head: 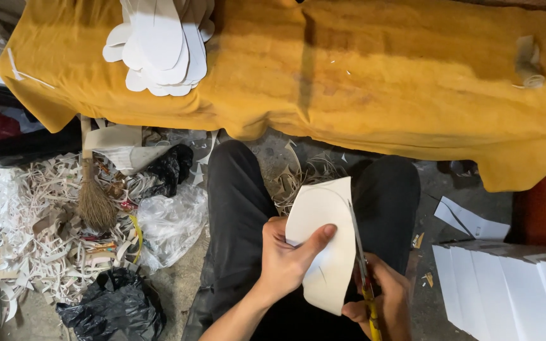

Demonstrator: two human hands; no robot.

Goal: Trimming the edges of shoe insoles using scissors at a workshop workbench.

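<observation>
Left hand (282,262) pinches white card (323,243), right hand (383,300) clenched on scissors (360,259); cut soles (159,44) stack at the mustard-draped surface's (380,76) far-left edge, trimmings (26,221) littering floor.

Seen from above, the person wears black trousers (235,208) of a plain, matte cloth, with soft creases running along both legs; the two trouser legs fill the lower middle of the view. Both forearms are bare, with no sleeve showing down to the bottom edge of the picture. The left hand (285,256) is bare: no glove, no ring, no watch or band at the wrist. The right hand (383,303) is likewise ungloved, and only part of it shows. No shoes and no upper garment come into view.
</observation>
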